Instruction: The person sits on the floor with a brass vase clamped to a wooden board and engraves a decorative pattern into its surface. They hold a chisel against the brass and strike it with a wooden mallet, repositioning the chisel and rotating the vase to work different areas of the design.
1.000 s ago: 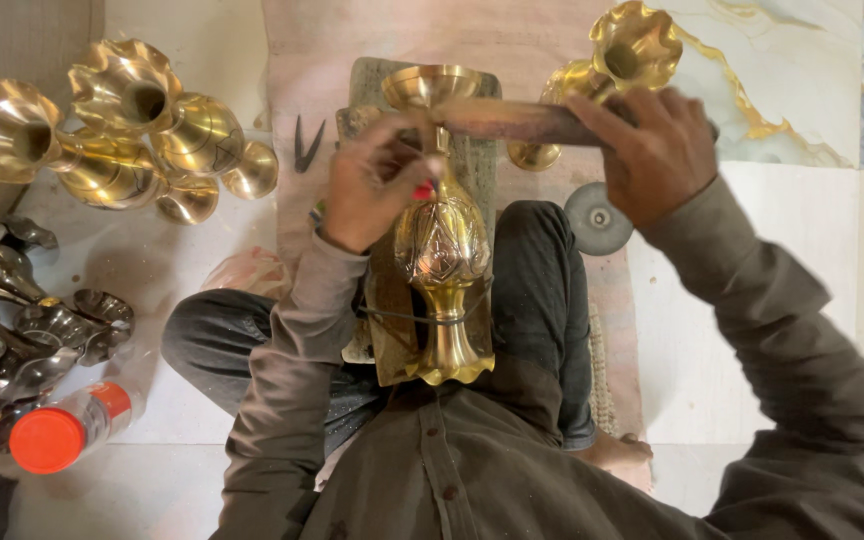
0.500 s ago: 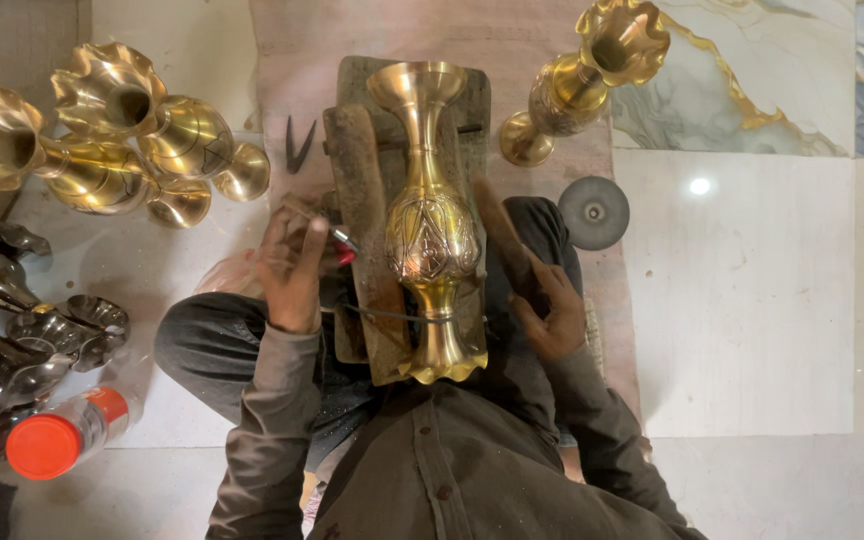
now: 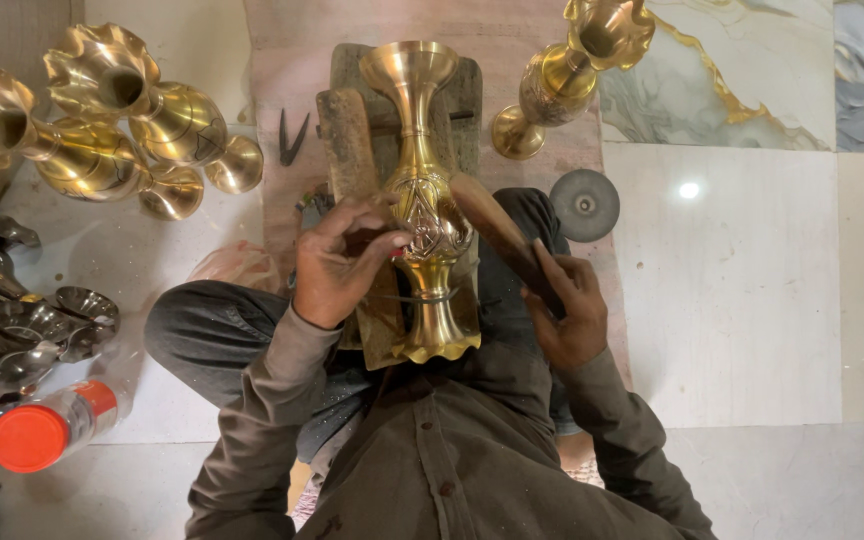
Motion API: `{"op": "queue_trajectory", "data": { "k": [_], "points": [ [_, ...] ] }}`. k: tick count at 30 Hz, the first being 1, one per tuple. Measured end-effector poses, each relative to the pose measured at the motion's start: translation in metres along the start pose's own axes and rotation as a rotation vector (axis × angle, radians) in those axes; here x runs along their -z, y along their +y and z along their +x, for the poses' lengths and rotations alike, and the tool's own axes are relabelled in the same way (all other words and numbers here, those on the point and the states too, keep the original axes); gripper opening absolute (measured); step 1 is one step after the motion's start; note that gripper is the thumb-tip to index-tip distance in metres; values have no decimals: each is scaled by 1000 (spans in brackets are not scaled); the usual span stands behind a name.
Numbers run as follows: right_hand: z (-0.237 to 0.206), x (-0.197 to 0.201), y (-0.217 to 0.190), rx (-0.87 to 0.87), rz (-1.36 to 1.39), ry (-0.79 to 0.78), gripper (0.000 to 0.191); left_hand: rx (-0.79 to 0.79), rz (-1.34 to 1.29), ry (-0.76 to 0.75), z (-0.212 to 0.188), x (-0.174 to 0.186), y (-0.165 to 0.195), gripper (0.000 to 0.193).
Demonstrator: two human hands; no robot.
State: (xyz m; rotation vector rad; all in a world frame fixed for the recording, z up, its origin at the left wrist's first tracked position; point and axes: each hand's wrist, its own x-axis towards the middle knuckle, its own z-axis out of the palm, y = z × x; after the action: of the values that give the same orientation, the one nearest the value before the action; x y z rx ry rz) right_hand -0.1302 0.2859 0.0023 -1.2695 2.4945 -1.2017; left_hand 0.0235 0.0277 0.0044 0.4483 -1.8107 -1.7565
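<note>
vase: tall engraved brass vase with a fluted rim (image 3: 427, 200) lay lengthwise on a worn wooden work block (image 3: 352, 130) across the seated person's lap, foot end pointing away, flared rim towards the body.
left hand: left hand (image 3: 337, 262) pinched shut around something small and reddish, tip pressed against the vase's carved belly. Looked like a punch or marker; too small to tell.
right hand: right hand (image 3: 564, 305) gripped a dark wooden mallet-like club (image 3: 497, 235), its head resting just beside the vase's right flank.
step: judged as chasing or touching up the engraved band, tool placed, striker not raised.
next move calls for: a steady tool tip on the pattern, the vase kept from rolling, and a controlled blow.
around: cluster of polished brass vases (image 3: 112, 120) on the floor to the left, one more brass vase (image 3: 572, 75) upper right, grey round disc (image 3: 584, 205) near the right knee, black metal pincers (image 3: 290, 140) beside the block, clear plastic bottle with an orange cap (image 3: 47, 432) lower left.
hidden: tool in the left hand mostly covered by fingers; dark metal pieces at the left edge cut off; block's underside and the lap support unseen.
</note>
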Motion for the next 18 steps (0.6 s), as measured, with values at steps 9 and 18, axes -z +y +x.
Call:
{"op": "queue_trajectory", "data": {
  "k": [9, 18],
  "points": [
    [5, 9, 0, 46, -64, -5, 61, -343, 375, -342, 39, -15, 40, 38],
    [21, 27, 2, 94, -82, -25, 65, -339, 540, -709, 69, -19, 59, 39]
  ]
}}
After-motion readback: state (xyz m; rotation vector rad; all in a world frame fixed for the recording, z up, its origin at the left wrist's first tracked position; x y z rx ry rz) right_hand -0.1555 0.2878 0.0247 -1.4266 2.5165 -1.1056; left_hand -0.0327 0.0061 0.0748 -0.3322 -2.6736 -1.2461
